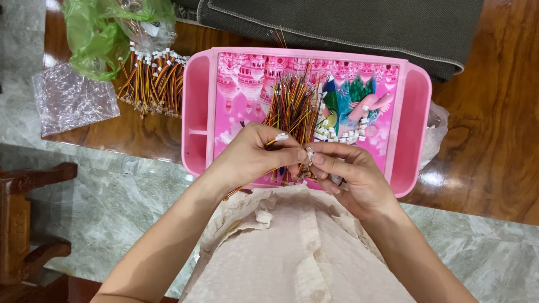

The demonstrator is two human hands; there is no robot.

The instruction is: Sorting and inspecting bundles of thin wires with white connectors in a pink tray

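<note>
Both hands over the near edge of a pink tray [418,106] on the wooden counter [483,140]. Left hand [252,154] clenched in a grip on a wire lead [278,138] with a white plug. Right hand [353,174] pinching a small white connector [309,152] at the fingertips, touching the left. Loose wire pile [292,104] in the tray, bundled wires [151,81] beside a green bag [92,33] off left.

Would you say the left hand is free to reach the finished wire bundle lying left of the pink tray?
Probably not at once: the left hand is pinching a wire with a white connector, though nothing blocks the way to the wire bundle.
</note>
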